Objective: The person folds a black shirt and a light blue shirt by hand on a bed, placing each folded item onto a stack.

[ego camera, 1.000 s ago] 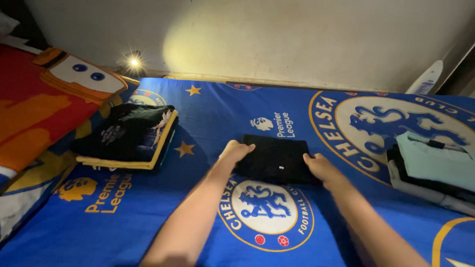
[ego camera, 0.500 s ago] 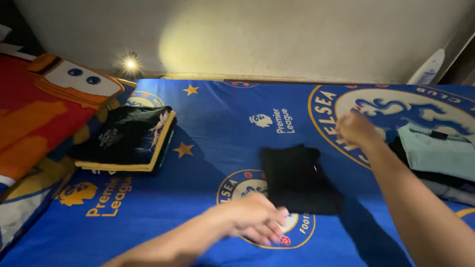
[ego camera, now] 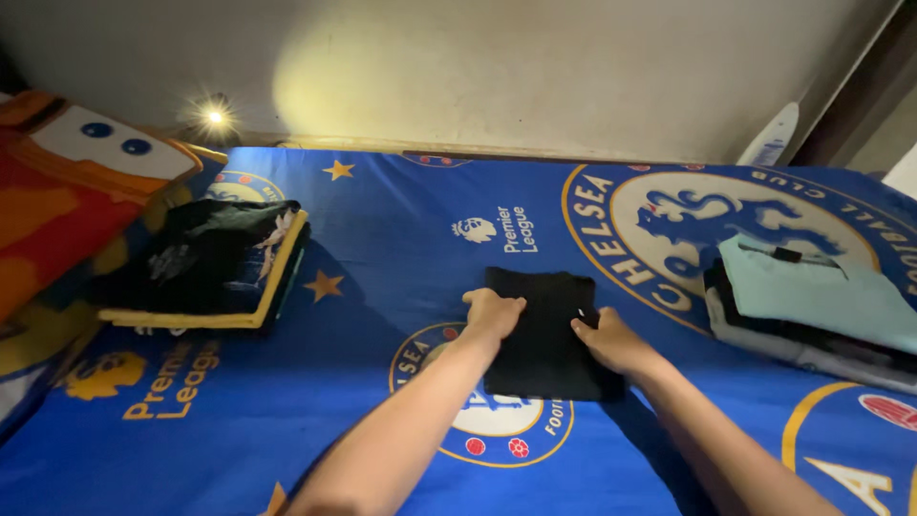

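A black folded garment (ego camera: 544,336) lies in the middle of the blue printed bed sheet (ego camera: 382,239), its long side running away from me. My left hand (ego camera: 494,313) sits with curled fingers on the garment's left edge. On the right edge, near a small white tag, rests my right hand (ego camera: 611,342). Both hands grip the cloth from opposite sides.
A stack of folded clothes, black on yellow (ego camera: 205,263), sits at the left. Another stack topped by a mint garment (ego camera: 812,296) lies at the right. A red and orange cartoon blanket (ego camera: 57,191) covers the far left. A small light (ego camera: 215,117) and a white bottle (ego camera: 769,139) stand by the wall.
The garment was turned a quarter, long side now pointing away from me. My hands let go and swung apart half a second ago; now both are back on its side edges.
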